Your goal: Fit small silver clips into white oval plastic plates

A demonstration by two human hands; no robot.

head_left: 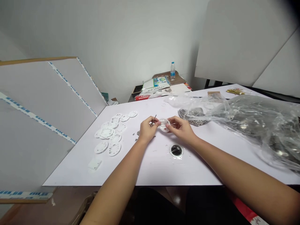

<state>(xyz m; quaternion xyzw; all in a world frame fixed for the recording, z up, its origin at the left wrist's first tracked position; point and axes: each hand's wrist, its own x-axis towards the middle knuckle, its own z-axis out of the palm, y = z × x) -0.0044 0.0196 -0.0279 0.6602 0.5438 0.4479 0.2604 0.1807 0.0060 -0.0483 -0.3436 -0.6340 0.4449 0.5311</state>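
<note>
Between my two hands, a little above the table, is a white round plastic part [164,122] with raised shapes on its face. My left hand [148,128] is closed, pinching its left edge; a thin dark tool [153,119], perhaps tweezers, also sticks up from these fingers. My right hand [181,127] grips the disc's right side with thumb and fingers. Beneath and beside my left hand lie small metal pieces [138,133], partly hidden by it. Nearer to me, a black disc with a white rim [176,150] lies on clear film.
Several white round plastic parts [105,132] are spread over the left of the white table [159,175]. Clear plastic bags of metal pieces [253,122] fill the right. A grey panel [47,115] borders the left side. Behind stands a water bottle [172,72] near packages.
</note>
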